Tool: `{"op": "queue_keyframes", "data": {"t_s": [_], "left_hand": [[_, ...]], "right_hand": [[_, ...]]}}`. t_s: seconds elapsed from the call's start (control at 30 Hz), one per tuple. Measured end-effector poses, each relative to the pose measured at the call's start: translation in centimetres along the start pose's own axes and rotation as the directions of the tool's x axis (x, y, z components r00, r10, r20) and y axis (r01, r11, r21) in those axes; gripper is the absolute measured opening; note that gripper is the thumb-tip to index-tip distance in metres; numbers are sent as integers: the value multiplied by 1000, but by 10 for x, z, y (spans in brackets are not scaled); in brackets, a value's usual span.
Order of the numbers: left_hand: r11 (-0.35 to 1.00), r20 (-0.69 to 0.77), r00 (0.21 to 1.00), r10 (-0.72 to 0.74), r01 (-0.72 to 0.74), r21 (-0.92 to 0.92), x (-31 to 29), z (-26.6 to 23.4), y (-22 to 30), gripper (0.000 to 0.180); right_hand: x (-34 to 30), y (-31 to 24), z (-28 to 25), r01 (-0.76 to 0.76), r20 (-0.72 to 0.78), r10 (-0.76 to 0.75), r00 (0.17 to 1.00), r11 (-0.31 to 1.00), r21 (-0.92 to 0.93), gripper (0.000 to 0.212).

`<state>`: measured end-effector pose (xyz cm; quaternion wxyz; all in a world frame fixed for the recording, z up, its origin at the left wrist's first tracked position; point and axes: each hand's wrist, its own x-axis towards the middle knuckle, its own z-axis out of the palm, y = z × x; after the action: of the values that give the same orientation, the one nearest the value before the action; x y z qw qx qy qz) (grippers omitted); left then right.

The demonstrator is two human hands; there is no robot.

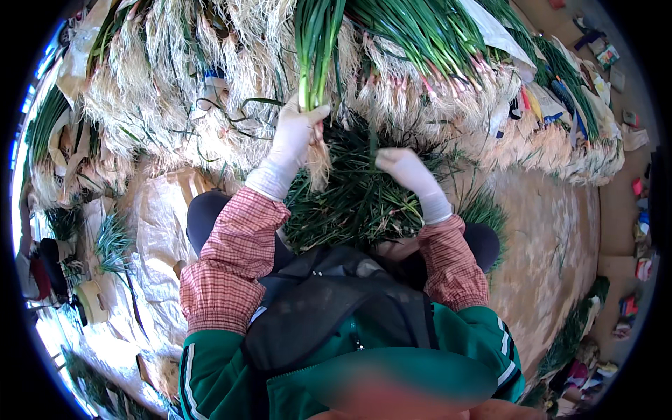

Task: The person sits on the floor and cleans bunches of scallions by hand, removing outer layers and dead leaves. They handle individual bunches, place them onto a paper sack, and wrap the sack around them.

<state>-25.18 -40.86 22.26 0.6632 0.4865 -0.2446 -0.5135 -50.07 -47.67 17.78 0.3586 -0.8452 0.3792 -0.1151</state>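
My left hand (pixel 297 129), in a white glove, is closed around a small bunch of green garlic (pixel 318 63). Its green leaves point away from me, and pale roots hang below my fingers. My right hand (pixel 406 170), also gloved in white, is farther right with its fingers pinched together. A dark leaf shows beside its fingertips, but I cannot make out what they hold. Beneath and between both hands lies a heap of loose green leaves (pixel 357 203), with a few pale stalks in it.
Across the far side runs a long pile of green garlic (pixel 420 49), its roots (pixel 168 91) turned toward me. Pale sheeting (pixel 164 231) lies on the left, beside a beige container (pixel 92 302). Brown ground (pixel 546 224) stretches to the right, with leaves (pixel 483 210) near my knee.
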Motion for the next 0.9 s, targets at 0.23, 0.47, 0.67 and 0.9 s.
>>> {"op": "queue_keyframes", "data": {"t_s": [0.23,0.47,0.67,0.9], "left_hand": [[901,-11,954,299,-279,332,-4,16,-45,31],[872,86,983,163,-184,453,-17,23,-30,34],[929,63,995,-72,44,368,-25,21,-21,22],[995,160,987,-11,-5,96,-19,27,-24,18]], "right_hand": [[81,-101,18,164,-524,17,852,941,297,22],[84,-75,27,88,-311,231,922,656,749,22],[86,-69,32,61,-329,175,928,799,598,13],[83,-10,43,144,-97,360,928,-105,984,13]]}}
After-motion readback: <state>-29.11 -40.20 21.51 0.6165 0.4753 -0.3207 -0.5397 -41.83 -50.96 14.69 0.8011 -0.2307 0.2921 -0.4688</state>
